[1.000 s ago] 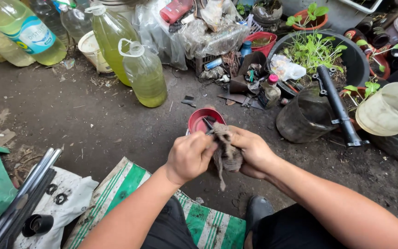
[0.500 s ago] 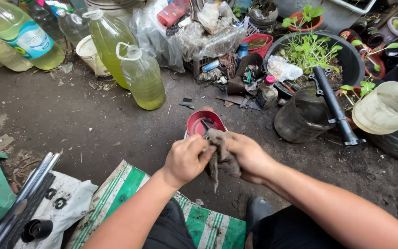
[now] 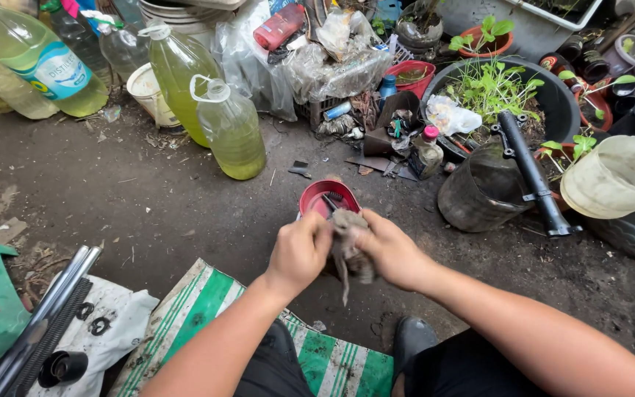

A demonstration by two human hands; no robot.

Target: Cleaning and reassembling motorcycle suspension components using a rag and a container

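Hands met above red bowl [image 3: 325,197], left hand [image 3: 299,250] and right hand [image 3: 391,250] fingers both clenched around grey rag [image 3: 348,246], wrists bent inward.

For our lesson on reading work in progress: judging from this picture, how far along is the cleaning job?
Done, it seems: metal tubes, a spring and small rings lie laid out on a white sheet. In hand: left hand and right hand both close around a dirty grey rag, over a red bowl; whatever it wraps is hidden. Left: a black fork tube leans on the dark bucket, untouched.
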